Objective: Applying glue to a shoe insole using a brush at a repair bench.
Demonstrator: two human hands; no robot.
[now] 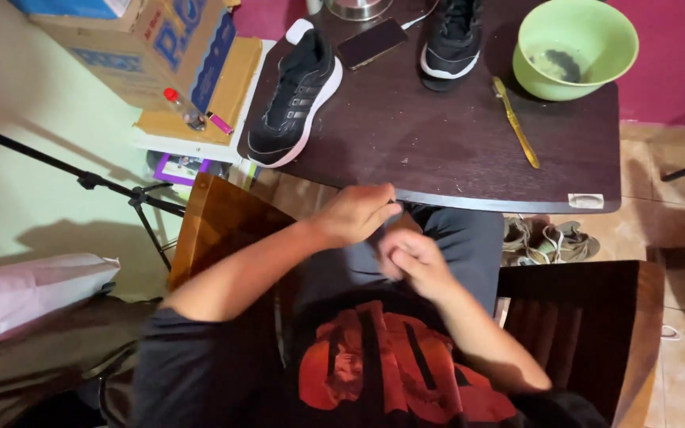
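Note:
My left hand (354, 214) and my right hand (412, 261) meet over my lap, just below the near edge of a dark table (453, 150). Both are curled and blurred; the fingers look pinched together, and whether something small is between them cannot be made out. On the table lie a black sneaker with a white sole (295, 91) at the left and a second black sneaker (452, 36) at the far edge. A dark phone (372, 42) lies between the two shoes.
A green bowl (576, 47) with dark residue stands at the table's far right, a yellowish stick-like tool (517, 123) beside it. Cardboard boxes (160, 47) sit left. Wooden chairs (588, 317) flank me. Sandals (552, 242) lie on the floor. A tripod leg (81, 176) crosses left.

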